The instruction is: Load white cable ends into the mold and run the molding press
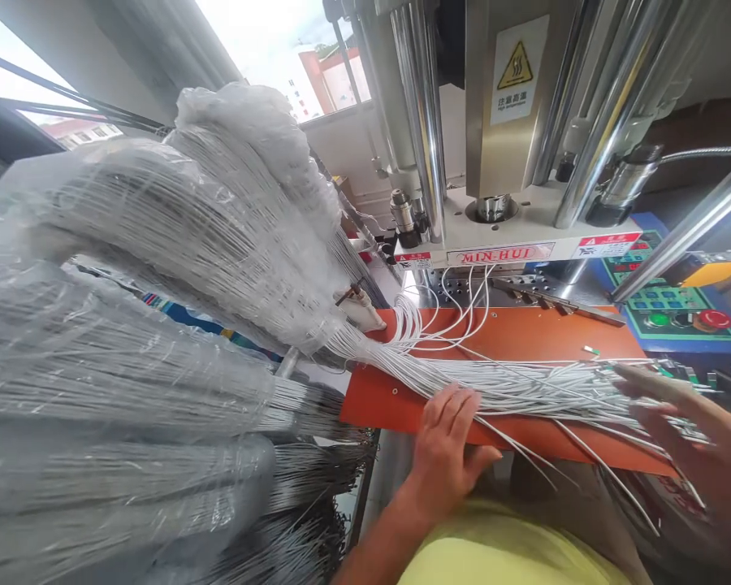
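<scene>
A thick bundle of thin white cables point(524, 390) lies across an orange mat point(524, 325). My left hand point(447, 447) rests on the bundle's near edge, its fingers stretched over the cables and the thumb apart. Smeared a little by motion, my right hand point(700, 447) hovers with spread fingers at the bundle's right end. Small green-and-metal connectors point(667, 370) tip the cables there, partly hidden by that hand. Several loose cable ends hang over the mat's front edge. Other white cables point(408, 321) loop back under the press plate.
Behind the mat stands a press point(499, 244) with upright rods and a hot-surface label point(520, 69). A control panel point(670, 309) with a red stop button point(715, 318) is at right. Large plastic-wrapped cable bundles point(158, 219) fill the left side.
</scene>
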`<state>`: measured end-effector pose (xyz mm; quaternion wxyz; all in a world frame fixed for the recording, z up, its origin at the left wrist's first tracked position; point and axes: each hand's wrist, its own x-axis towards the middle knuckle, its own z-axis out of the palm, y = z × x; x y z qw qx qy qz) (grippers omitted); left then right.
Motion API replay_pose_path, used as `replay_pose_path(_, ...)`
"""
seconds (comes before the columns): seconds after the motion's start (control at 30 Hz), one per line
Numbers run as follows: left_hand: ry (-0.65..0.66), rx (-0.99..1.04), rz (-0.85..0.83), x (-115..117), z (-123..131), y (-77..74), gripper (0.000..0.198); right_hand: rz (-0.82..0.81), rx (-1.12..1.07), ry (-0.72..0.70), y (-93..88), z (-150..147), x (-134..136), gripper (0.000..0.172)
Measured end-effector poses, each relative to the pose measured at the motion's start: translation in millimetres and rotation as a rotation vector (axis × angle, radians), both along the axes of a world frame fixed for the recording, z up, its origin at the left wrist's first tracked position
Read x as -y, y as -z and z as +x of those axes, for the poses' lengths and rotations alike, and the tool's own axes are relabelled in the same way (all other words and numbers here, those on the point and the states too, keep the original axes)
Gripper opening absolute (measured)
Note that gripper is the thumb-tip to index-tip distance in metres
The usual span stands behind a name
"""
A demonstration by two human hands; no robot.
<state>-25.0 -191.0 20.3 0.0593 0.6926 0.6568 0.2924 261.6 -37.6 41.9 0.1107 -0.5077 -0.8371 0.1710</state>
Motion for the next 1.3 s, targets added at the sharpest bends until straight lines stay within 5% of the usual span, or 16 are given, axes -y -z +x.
replay_pose_path(0.1, 0.041, -0.111, -0.024, -45.6, 13.9, 0.9, 0.083, -0.002, 0.005, -0.323, -9.4, -67.9, -32.7, 0.048)
replay_pose_path(0.23, 0.044, -0.084, -0.036, -65.2, 13.3, 13.3, 0.067, -0.055, 0.293, -0.471, -5.5, -118.1, -66.5, 0.041)
replay_pose_path(0.47, 0.111, -0.028, -0.003, -61.9, 3.0, 19.2, 0.043, -0.010, 0.426, -0.493, -3.3, -123.2, -77.3, 0.049)
replay_pose_path(0.7, 0.153, -0.004, 0.025, -63.2, 2.1, 21.0, 0.044, -0.140, 0.224, -0.514, -8.9, -134.0, -67.8, 0.036)
replay_pose_path(1.07, 0.103, -0.079, -0.057, -61.0, 6.9, 14.4, 0.040, 0.182, 0.528, -0.618, 9.0, -148.9, -62.0, 0.044)
replay_pose_path(1.3, 0.151, -0.111, 0.002, -62.4, 3.5, 20.8, 0.046, 0.226, 0.409, -0.571, 34.5, -139.2, -76.1, 0.046)
